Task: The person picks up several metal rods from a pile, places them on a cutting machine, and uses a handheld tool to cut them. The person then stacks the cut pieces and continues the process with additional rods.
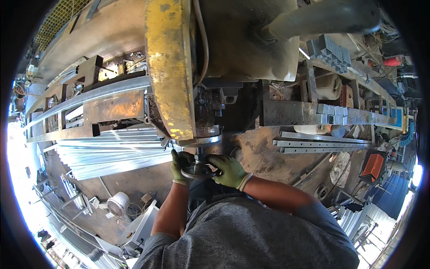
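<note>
Your left grip [180, 168] and right grip [231, 172], both in green gloves, are curled around opposite sides of the dark handwheel [198, 170]; how tightly they squeeze, I cannot tell. The wheel sits just in front of your torso, below the upright threaded screw [199, 152] and the round metal collar [208, 140]. The step in hand looks like working that wheel, though a still view cannot show which way, or whether it is turning. Your next move would seem to call for even effort from both sides of the rim, fingers clear of the threads. Beyond the collar rises the worn yellow machine frame [170, 67]. To your left, near the frame, lies a spread of shiny metal strips [121, 148]; to your right, well apart from your grip, lie perforated metal bars [320, 145].
</note>
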Motion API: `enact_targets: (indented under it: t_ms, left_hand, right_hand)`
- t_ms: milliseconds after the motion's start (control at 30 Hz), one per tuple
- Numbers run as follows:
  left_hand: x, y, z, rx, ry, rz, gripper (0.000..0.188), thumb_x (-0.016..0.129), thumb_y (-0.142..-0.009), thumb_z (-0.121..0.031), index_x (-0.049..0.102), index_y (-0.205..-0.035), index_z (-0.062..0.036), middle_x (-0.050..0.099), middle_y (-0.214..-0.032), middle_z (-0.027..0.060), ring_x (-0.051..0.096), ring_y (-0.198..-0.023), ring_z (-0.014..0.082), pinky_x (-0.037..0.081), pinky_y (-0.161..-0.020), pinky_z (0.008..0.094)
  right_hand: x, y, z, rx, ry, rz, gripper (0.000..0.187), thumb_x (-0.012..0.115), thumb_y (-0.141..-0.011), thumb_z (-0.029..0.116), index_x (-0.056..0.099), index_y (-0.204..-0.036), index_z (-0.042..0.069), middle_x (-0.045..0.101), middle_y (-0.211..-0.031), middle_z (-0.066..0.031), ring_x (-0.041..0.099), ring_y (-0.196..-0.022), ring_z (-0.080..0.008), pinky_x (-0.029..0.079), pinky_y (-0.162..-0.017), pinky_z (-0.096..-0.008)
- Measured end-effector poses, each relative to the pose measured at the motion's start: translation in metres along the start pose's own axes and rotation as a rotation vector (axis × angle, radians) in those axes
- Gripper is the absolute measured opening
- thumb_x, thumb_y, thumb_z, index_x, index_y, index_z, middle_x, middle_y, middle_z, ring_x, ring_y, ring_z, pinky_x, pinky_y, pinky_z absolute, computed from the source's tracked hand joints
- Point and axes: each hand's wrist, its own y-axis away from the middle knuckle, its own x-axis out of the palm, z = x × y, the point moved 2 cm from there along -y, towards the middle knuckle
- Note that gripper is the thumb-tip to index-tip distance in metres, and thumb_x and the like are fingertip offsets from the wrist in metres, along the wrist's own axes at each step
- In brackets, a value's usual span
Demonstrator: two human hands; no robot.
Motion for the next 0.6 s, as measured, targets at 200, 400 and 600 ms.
enact_targets:
  t_ms: [200, 400, 600]
  left_hand:
    - [-0.008, -0.009, -0.008, 0.051, 0.217, 0.032, 0.091, 0.041, -0.120, -0.081, 0.077, -0.085, -0.0050, 0.059, -0.062, 0.0091, 0.055, -0.059, 0.0278, 0.047, -0.065, 0.0425]
    - [0.027, 0.024, -0.039, 0.211, -0.445, -0.169, 0.088, 0.047, -0.121, -0.078, 0.076, -0.080, -0.0057, 0.069, -0.069, 0.0104, 0.061, -0.063, 0.0228, 0.047, -0.065, 0.0397]
    - [0.077, 0.045, -0.066, 0.162, -1.006, -0.053, 0.054, 0.062, -0.123, -0.043, 0.082, -0.099, 0.0012, 0.078, -0.083, 0.0048, 0.067, -0.078, 0.0124, 0.052, -0.070, 0.0344]
  right_hand:
    - [0.006, -0.010, 0.032, 0.174, 0.240, 0.091, 0.060, 0.089, -0.091, 0.032, 0.075, -0.144, 0.009, 0.082, -0.131, -0.0206, 0.079, -0.120, -0.0435, 0.063, -0.104, -0.0557]
    - [0.023, -0.024, 0.025, 0.266, 0.233, 0.172, 0.041, 0.081, -0.099, 0.026, 0.074, -0.136, 0.010, 0.079, -0.123, -0.0207, 0.075, -0.113, -0.0471, 0.062, -0.097, -0.0594]
    - [0.023, -0.018, 0.019, 0.181, 0.187, 0.146, 0.049, 0.082, -0.094, 0.026, 0.073, -0.139, 0.008, 0.081, -0.125, -0.0241, 0.078, -0.118, -0.0471, 0.063, -0.103, -0.0592]
